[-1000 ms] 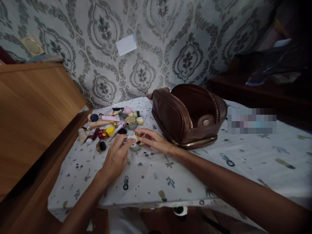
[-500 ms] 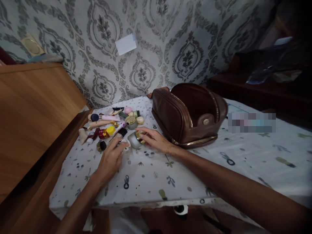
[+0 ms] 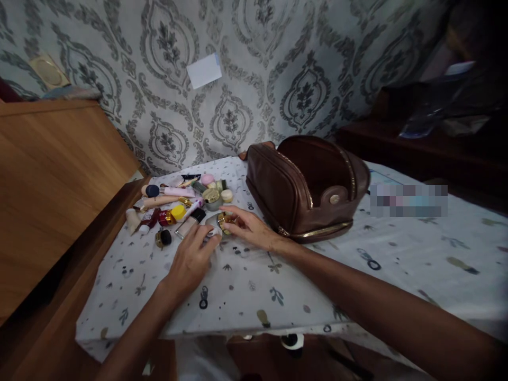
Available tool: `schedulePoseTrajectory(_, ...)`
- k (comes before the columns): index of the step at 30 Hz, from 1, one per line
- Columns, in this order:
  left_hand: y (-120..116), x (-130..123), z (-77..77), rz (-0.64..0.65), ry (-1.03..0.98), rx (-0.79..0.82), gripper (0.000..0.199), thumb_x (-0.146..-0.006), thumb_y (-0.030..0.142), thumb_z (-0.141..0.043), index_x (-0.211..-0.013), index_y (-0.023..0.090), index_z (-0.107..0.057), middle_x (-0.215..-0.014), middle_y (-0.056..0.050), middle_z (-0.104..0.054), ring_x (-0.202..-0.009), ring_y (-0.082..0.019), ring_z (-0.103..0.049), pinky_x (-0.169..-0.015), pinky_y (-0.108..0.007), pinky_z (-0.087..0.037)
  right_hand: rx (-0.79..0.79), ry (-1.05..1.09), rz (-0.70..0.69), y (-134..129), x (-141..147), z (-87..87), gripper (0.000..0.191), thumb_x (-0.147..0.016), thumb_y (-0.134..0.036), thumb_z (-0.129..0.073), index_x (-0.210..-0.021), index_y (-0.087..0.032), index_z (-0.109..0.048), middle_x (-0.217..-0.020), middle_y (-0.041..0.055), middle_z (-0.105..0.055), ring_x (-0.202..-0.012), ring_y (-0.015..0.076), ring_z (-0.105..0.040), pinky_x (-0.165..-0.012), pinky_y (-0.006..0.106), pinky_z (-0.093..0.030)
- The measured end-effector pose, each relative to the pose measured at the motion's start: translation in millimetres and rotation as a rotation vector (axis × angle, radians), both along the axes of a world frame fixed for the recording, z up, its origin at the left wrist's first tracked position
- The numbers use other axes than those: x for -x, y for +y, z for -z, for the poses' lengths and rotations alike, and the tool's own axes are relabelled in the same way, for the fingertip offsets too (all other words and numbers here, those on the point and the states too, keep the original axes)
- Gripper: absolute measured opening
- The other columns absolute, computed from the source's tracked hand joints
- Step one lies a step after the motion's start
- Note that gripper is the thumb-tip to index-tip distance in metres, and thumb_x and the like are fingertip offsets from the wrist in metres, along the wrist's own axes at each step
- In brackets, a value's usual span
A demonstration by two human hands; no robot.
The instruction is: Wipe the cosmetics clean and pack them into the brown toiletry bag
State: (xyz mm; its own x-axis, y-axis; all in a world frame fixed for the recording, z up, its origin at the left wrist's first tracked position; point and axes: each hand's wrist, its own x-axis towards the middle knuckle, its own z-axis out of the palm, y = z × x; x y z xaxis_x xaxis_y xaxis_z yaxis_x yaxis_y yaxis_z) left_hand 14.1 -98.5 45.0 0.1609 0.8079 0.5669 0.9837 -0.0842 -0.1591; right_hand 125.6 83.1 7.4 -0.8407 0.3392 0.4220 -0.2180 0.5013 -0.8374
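Observation:
My right hand is closed on the gold lid of a frosted jar, which lies tilted on the patterned cloth. At the jar's other end, my left hand has its fingers curled with something white, partly hidden, beneath them. A flat bottle with a black cap lies just beyond my left hand. Further left sits a small dark-capped jar. Behind are a yellow-capped jar, a green-grey jar and several tubes and brushes.
An open brown bag stands right of my hands. A wooden cabinet borders the left side, and the patterned wall rises behind. At the back right is a clear bottle.
My left hand has moved right, against the jar. More of the flat black-capped bottle shows. The jar is now more covered by my fingers.

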Motion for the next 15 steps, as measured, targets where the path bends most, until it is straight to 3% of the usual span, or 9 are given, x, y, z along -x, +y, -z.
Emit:
schedulePoseTrajectory(6, -15, 13, 2.0, -0.015, -0.169, 0.029, 0.041, -0.086, -0.004, -0.037, -0.108, 0.018, -0.063, -0.110, -0.011, -0.057, -0.108, -0.024, -0.056, -0.090, -0.038, -0.050, 0.207, -0.096, 0.002, -4, -1, -5.2, 0.041, -0.090, -0.047, -0.056, -0.120, -0.018, -0.059, -0.059, -0.0045, -0.056, -0.048, 0.0107, -0.052, -0.048, 0.021, -0.042)
schedulePoseTrajectory(9, -17, 12, -2.2, -0.004, -0.269, 0.027, 0.040, -0.088, -0.001, -0.038, -0.111, 0.019, -0.063, -0.112, -0.011, -0.056, -0.109, -0.023, -0.055, -0.092, -0.037, -0.049, 0.209, -0.190, -0.004, -7, -3, -10.8, 0.036, -0.092, -0.048, -0.051, -0.107, -0.018, -0.062, -0.046, -0.0071, -0.048, -0.039, 0.0103, -0.047, -0.041, 0.019, -0.036)
schedulePoseTrajectory(12, -13, 9, -5.3, 0.002, -0.318, 0.016, 0.039, -0.089, 0.001, -0.038, -0.111, 0.020, -0.064, -0.110, -0.010, -0.057, -0.105, -0.022, -0.056, -0.089, -0.035, -0.049, 0.184, -0.223, -0.006, -9, -4, -14.1, 0.038, -0.094, -0.049, -0.048, -0.106, -0.017, -0.063, -0.048, -0.0055, -0.051, -0.040, 0.0101, -0.049, -0.041, 0.019, -0.037)
schedulePoseTrajectory(15, -5, 7, -6.5, -0.005, -0.321, -0.003, 0.039, -0.088, 0.001, -0.039, -0.109, 0.019, -0.066, -0.106, -0.010, -0.057, -0.102, -0.022, -0.056, -0.089, -0.035, -0.049, 0.224, -0.215, -0.005, -10, -4, -14.7, 0.044, -0.092, -0.047, -0.053, -0.120, -0.015, -0.062, -0.064, -0.0018, -0.058, -0.047, 0.0100, -0.054, -0.045, 0.020, -0.042)
